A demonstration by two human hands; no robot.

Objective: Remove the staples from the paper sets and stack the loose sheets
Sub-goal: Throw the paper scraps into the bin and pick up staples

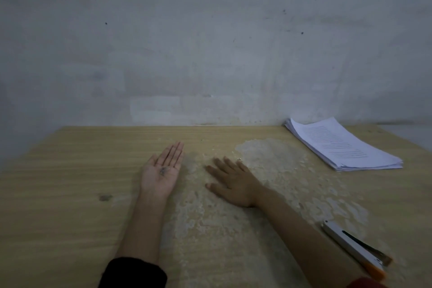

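Now, my left hand [159,182] lies palm up on the table [70,170], fingers straight and released, with a few small dark bits, staples [163,171] I judge, loose in the palm. My right hand [230,182] rests flat, palm down, fingers spread, grasping nothing. The paper stack [343,145] lies well apart to the right and farther back from my right fingertips, its long axis slanting from the wall toward the near right, so the right hand is nearer. The stapler [355,248] lies beside my right forearm, untouched.
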